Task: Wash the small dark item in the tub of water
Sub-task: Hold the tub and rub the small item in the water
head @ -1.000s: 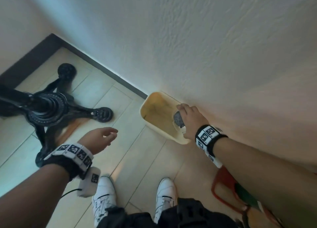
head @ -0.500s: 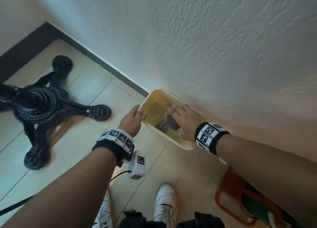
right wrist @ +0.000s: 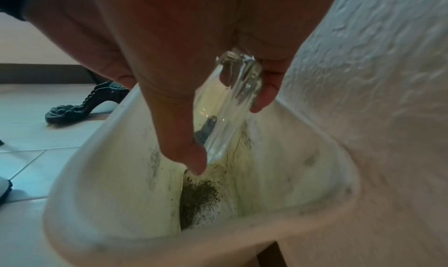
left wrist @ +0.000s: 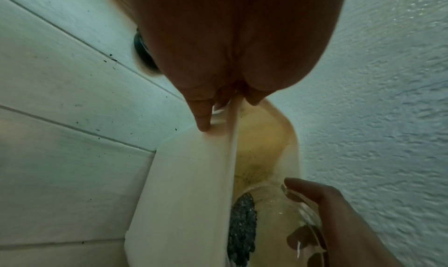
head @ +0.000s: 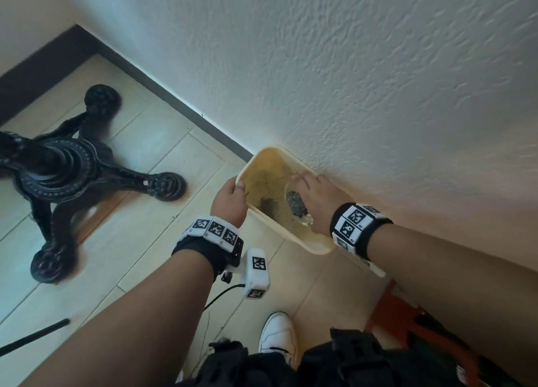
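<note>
A cream tub (head: 291, 235) stands on the tiled floor against the wall, holding yellowish water with dark grit (right wrist: 198, 194) on its bottom. My right hand (head: 308, 188) reaches into the tub and grips a clear glass (right wrist: 232, 102) lying tilted on its side. Inside the glass sits the small dark item (head: 295, 204), a grainy dark grey mass (left wrist: 242, 223). My left hand (head: 233, 188) grips the tub's near-left rim (left wrist: 232, 137), thumb inside and fingers (left wrist: 201, 116) on the outer wall.
A black ornate cast-iron table base (head: 58, 171) spreads over the floor at left. The textured white wall (head: 378, 95) runs right behind the tub. A red stool frame (head: 407, 314) sits under my right forearm; my white shoe (head: 278, 334) is below.
My left hand has moved from above the floor to the tub's rim and taken hold of it. My right hand has lowered the glass deeper into the tub.
</note>
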### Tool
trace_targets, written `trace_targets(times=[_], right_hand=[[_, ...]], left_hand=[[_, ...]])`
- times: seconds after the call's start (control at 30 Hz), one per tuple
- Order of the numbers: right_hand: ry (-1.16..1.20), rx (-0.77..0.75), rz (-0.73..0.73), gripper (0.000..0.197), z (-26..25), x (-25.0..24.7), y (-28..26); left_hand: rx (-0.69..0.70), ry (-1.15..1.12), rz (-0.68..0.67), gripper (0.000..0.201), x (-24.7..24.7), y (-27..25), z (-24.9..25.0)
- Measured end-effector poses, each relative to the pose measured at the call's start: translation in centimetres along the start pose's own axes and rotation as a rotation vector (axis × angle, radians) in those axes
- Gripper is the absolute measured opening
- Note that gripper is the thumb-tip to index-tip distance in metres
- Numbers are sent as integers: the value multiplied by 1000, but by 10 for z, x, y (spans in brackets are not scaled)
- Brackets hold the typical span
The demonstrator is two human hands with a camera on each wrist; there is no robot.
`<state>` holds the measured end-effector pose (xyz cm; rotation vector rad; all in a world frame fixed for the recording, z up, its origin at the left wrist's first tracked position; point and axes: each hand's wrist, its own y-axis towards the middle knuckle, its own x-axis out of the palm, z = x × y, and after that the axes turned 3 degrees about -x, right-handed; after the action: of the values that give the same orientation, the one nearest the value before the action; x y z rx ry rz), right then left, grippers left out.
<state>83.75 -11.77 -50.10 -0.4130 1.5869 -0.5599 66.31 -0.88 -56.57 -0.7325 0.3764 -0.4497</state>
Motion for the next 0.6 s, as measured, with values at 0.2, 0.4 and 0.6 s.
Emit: trace_targets(times=[0.2,0.4,0.6], right_hand=[[-116,-105,11,103,-6,-1,-4],[-125,-153,33,103,-4,4,-5],[-21,-125,40,114,-5,3,-6]], left_hand=[[36,-10,31,42,6,-12,4],[8,-84,49,33,11,-1,-8],[20,-18,73,44,14,-11,3]])
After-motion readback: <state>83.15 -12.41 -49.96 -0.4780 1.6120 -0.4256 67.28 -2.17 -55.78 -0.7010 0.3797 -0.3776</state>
